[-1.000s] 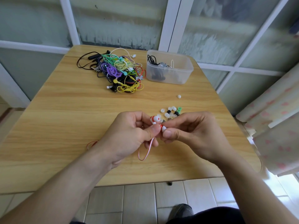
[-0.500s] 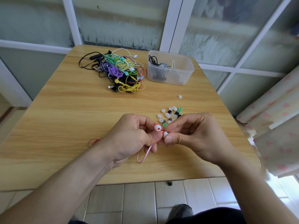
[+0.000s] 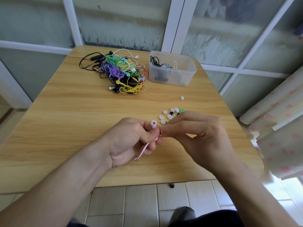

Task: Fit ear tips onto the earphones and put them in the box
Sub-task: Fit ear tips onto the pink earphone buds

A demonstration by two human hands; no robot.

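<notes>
Box (image 3: 173, 74) holds black, grey and white earphones (image 3: 161, 66).

Soft, even daylight comes through the frosted window panes (image 3: 124, 25) beyond the bench (image 3: 68, 115), and its wood shows a pale sheen with only faint shadows. Right of the bench the curtain (image 3: 277, 128) is blurred and washed bright. The white frames bow outward toward the edges. The right hand (image 3: 201, 135) looks slightly smeared.
</notes>
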